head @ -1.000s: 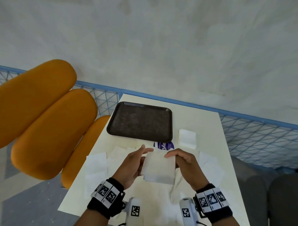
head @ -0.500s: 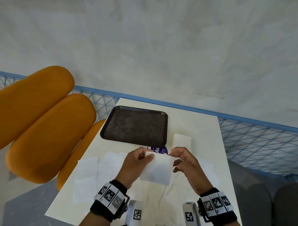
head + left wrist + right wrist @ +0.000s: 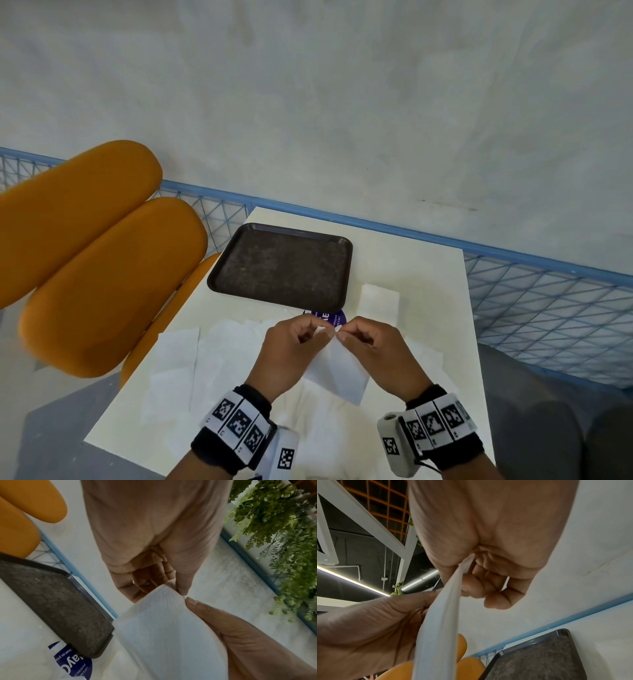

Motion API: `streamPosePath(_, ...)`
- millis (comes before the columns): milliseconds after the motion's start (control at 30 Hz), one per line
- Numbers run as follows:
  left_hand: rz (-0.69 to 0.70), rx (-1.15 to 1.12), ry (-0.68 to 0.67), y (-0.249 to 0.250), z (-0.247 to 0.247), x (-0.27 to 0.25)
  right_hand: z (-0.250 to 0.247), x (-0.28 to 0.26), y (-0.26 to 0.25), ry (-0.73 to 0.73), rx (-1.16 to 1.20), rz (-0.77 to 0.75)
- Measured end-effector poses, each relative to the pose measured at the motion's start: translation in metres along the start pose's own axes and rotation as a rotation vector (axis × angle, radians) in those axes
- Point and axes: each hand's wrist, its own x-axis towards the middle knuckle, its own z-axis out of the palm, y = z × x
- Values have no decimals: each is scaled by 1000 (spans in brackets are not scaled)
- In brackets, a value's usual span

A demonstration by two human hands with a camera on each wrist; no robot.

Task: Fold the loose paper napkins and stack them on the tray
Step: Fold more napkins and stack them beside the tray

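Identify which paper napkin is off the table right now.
The napkin pinched at its top between the left hand and right hand; the other napkins lie flat on the table.

Orange cushions to the left, blue mesh all along the back.

Rounded orange padded chair cushions (image 3: 102,260) crowd the cream-white bench (image 3: 424,274) on its left side; a blue wire-mesh railing (image 3: 548,301) runs behind it under a pale grey plaster wall (image 3: 342,102). A round purple printed sticker (image 3: 327,317) sits on the bench, and green hanging fern foliage (image 3: 283,540) shows from the left wrist.
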Motion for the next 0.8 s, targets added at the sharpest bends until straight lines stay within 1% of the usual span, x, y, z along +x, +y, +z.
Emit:
streamPosePath(67,14,0,39,1,-1,1,-6,1,3,-13,7,-8)
streamPosePath(133,31,-19,92,2,-5,1,-14,1,9,12,37,5)
streamPosePath(233,29,-69,112,5,-4,2,-20,-2,14,50,132,41)
streamPosePath(300,1,-115,128,7,-1,1,-19,-6,14,76,193,47)
streamPosePath(367,-37,-182,139,8,2,2,-14,-12,15,89,363,97)
streamPosePath(433,-59,-243,152,9,5,2,-8,-17,18,50,551,170)
streamPosePath(467,-69,-266,149,10,6,2,-4,-19,19,44,573,184)
streamPosePath(533,-132,-319,95,9,8,2,2,-21,23,97,535,196)
streamPosePath(600,-232,-370,-35,3,10,0,6,-22,26,179,536,215)
streamPosePath(667,-269,-339,-122,-6,12,-2,7,-23,31,213,523,220)
streamPosePath(733,-277,-303,-133,-13,15,-3,5,-25,35,203,499,205)
streamPosePath(800,-294,-323,-145,-16,16,-2,3,-26,39,206,511,181)
